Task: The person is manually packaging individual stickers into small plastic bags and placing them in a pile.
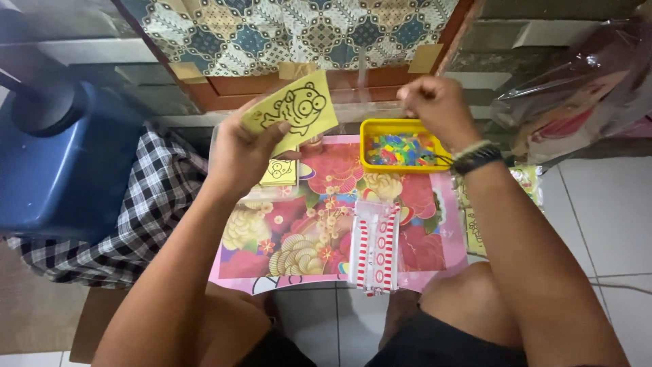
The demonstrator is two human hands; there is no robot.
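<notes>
Up in the left hand (241, 151), a yellow cartoon card (292, 110) sits pinched, raised just left of the yellow tray (372, 126) of coloured bits. Right hand (438, 103) hovers closed above that tray, contents unclear. Looks like picking pieces; placing one neatly needs care.

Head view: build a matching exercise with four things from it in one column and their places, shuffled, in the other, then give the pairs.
Things:
1. yellow card with a cartoon drawing
2. yellow tray of coloured pieces
3. red-and-white striped packet
4. checked cloth

Places:
A. draped beside the blue container
B. lying on the near part of the flowered mat
C. held up in the left hand
D. at the mat's far edge, below the right hand

Pairs: 1-C, 2-D, 3-B, 4-A
</notes>
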